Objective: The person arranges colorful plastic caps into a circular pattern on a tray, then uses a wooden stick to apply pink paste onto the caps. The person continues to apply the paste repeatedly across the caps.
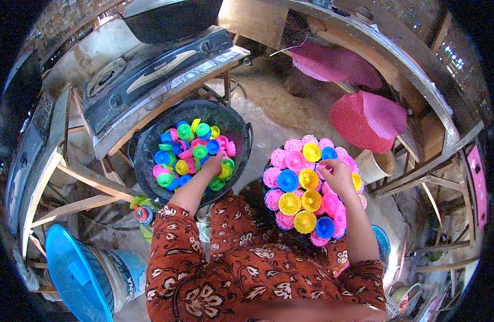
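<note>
My left hand [213, 163] reaches into a black pan [150, 140] heaped with small plastic cups [188, 145] in green, blue, pink and yellow; its fingers are curled among the cups, and I cannot tell whether it grips one. My right hand [335, 174] rests with pinched fingers on the upper right part of a round cluster of fluted cups [300, 188] set open side up, in pink, yellow and blue. The surface under that cluster is hidden by the cups. Both forearms come out of patterned brown sleeves.
A two-burner gas stove [150, 70] stands on a wooden bench at the upper left. A blue lidded bucket [78, 273] sits at the lower left. Pink woven mats [365, 115] lie on the wooden frame at the right. A small bottle [143, 213] stands by the pan.
</note>
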`<state>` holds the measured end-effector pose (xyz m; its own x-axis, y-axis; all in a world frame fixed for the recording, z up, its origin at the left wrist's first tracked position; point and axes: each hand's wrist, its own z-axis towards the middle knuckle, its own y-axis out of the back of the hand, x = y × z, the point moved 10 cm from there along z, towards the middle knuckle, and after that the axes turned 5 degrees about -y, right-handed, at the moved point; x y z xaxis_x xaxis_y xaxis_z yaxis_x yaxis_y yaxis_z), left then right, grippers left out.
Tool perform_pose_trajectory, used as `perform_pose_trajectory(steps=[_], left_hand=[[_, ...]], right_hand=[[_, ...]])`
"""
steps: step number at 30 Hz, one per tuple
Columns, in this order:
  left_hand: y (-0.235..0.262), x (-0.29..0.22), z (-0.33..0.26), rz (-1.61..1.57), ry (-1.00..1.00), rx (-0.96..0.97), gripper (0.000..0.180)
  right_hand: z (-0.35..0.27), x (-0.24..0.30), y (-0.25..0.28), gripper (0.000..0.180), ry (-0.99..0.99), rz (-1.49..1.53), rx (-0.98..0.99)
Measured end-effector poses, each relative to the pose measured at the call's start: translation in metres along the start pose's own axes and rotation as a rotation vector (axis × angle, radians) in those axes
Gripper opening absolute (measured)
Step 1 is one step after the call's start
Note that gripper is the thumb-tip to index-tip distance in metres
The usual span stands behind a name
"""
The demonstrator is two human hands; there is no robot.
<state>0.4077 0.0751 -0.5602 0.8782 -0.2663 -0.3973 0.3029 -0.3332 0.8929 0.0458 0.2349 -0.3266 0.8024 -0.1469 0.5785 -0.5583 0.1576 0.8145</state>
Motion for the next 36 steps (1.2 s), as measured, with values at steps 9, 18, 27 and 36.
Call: perform_pose_trajectory(steps=[9, 18, 27, 36], left_hand=[[0.016, -0.025, 0.008, -0.049, -0.312, -0.205, 0.021], [0.193, -0.109, -0.034, -0.236, -0.285, -0.689, 0.019], [0.177, -0.352, -0.079, -0.52, -0.799, -0.499, 0.022], [0.099, -0.347, -0.097, -0.232, -0.988, -0.238, 0.019]], right_hand=[[0.001, 0.015, 0.013, 0.028, 0.039, 0.075, 0.009], [0.005, 0.01, 0.042, 0.026, -0.037, 0.479, -0.09], [0.015, 0.034, 0.039, 0.021, -0.013, 0.537, -0.088], [0.004, -0.067, 0.012, 0.02, -0.186, 0.057, -0.178]])
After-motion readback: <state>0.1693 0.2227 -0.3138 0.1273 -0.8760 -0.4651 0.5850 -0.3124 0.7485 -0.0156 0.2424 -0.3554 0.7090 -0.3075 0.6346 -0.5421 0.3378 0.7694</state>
